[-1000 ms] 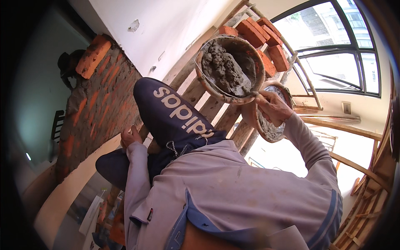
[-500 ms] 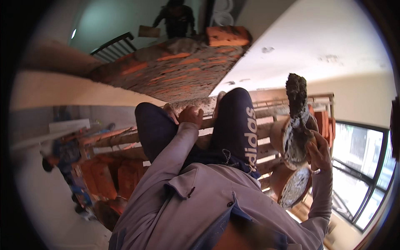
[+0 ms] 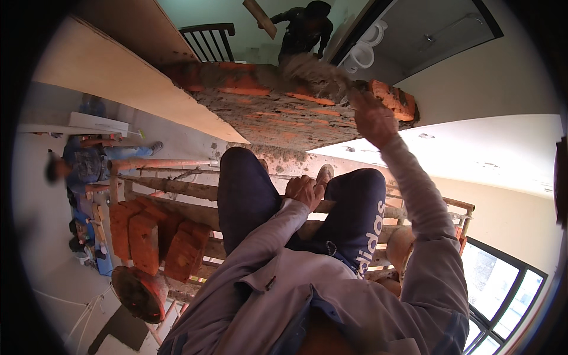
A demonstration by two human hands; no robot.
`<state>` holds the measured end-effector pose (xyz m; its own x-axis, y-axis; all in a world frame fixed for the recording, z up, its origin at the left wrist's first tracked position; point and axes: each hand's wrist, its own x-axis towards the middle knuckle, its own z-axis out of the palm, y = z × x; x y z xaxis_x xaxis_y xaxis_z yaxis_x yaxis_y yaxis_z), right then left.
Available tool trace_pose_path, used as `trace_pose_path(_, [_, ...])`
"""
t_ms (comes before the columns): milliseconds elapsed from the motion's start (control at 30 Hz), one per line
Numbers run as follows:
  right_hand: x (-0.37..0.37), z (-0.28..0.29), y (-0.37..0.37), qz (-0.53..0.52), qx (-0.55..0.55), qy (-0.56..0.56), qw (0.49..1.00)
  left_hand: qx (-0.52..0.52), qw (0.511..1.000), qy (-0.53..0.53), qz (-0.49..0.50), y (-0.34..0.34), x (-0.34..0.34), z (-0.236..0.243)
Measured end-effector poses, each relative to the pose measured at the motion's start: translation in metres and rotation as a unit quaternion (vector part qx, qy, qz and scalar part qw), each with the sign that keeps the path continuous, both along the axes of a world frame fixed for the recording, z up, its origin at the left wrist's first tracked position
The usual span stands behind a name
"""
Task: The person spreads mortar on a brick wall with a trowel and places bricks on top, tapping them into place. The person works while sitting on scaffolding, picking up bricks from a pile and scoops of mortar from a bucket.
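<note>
My right hand (image 3: 374, 118) is stretched forward over the wall, closed round the handle of a trowel (image 3: 348, 89). Wet grey mortar (image 3: 313, 72) covers the blade and is smeared by motion at the wall's top edge. The wall (image 3: 266, 121) is of orange brick with rough mortar joints. One orange brick (image 3: 393, 99) lies on its right end, close to my right hand. Between my knees, my left hand (image 3: 305, 192) has its fingers curled in; whatever they may hold is hidden.
Below me runs a scaffold platform of slats (image 3: 183, 188). Orange bricks (image 3: 145, 239) are stacked on my left beside a round tub (image 3: 139, 293). A bucket (image 3: 400, 248) stands partly hidden at right. Beyond the wall a person (image 3: 305, 32) holds a board (image 3: 260, 18); another person (image 3: 86, 163) is at left.
My right hand has swung from above the buckets at right forward and left to the wall top, carrying the mortar-loaded trowel. The view has shifted; my left hand remains between my knees.
</note>
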<state>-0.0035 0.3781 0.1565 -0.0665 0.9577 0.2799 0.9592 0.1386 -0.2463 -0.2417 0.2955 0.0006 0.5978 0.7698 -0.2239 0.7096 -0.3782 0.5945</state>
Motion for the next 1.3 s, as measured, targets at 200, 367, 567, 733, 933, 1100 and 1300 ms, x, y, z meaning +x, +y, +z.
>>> trace_pose_path(200, [-0.023,0.018,-0.012,-0.072,0.008,-0.177,0.982,-0.074,0.996,0.028,-0.043,0.010,-0.001,0.022])
trace_pose_path(367, [-0.035,0.037,0.048,-0.040,0.004,-0.224,0.974,-0.040,0.999,0.014,-0.027,0.007,-0.004,0.007])
trace_pose_path(567, [-0.007,0.049,0.019,0.003,-0.043,-0.252,0.967,-0.044,0.999,0.018,-0.027,0.012,-0.002,0.028])
trace_pose_path(733, [0.004,0.040,-0.053,-0.097,-0.091,-0.064,0.989,-0.022,0.999,0.025,0.005,0.003,-0.001,0.007])
trace_pose_path(933, [-0.039,-0.092,-0.056,-0.048,0.070,0.021,0.996,-0.047,0.997,0.036,-0.052,0.011,-0.005,0.016])
trace_pose_path(1100, [-0.074,-0.108,-0.042,-0.170,-0.125,0.252,0.944,-0.068,0.993,0.044,-0.086,0.015,-0.006,0.029])
trace_pose_path(1300, [-0.030,-0.083,-0.074,-0.163,-0.143,0.119,0.969,-0.082,0.992,0.057,-0.080,0.011,-0.004,0.015])
